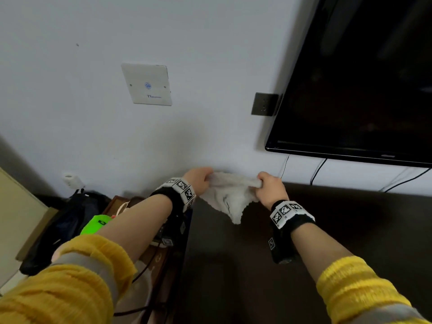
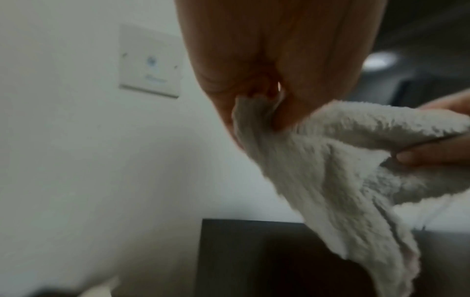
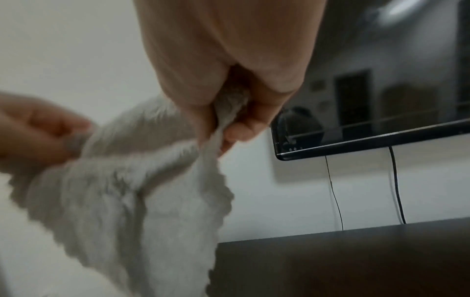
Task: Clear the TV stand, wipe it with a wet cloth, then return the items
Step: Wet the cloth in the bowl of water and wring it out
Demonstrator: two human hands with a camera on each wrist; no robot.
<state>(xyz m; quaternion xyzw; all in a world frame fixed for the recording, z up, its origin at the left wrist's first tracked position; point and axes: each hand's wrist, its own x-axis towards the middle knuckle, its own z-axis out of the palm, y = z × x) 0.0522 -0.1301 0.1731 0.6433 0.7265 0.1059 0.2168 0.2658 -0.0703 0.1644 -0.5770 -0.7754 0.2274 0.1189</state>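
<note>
1. Left hand [image 1: 198,177], centre of the head view: fingers curled round one upper corner of the off-white fluffy terry cloth [image 1: 230,195]. The left wrist view confirms it, with fabric bunched between thumb and fingers [image 2: 254,112].

2. Right hand [image 1: 271,185], just right of centre: clenched on the opposite upper corner. The right wrist view shows cloth gathered inside the fist.

3. Position of the cloth: held in the air between the two hands, its top edge stretched roughly level from left to right across the frame, the loose body hanging to a point below. It does not touch anything underneath, so far as the views show.

4. Dark brown flat surface of the TV stand [image 1: 304,242]: fills the lower right of the head view, directly below and to the right of the cloth. The visible part carries no items. Judgement: clearing appears done and wiping is the step in hand.

5. Governing relation: the stand lies beneath both hands and extends rightwards under the black flat-screen television [image 1: 362,78]. The cloth's long axis runs parallel to the wall. The right hand is nearer the greater run of the stand; the left hand sits over its left end.

6. Thin cables [image 1: 318,170] hang from the television to the back edge of the stand; judged a snag risk for a stroke along the wall.

7. Lower left: a bright green object [image 1: 95,224] among other things beside the stand, identity unclear.
</note>
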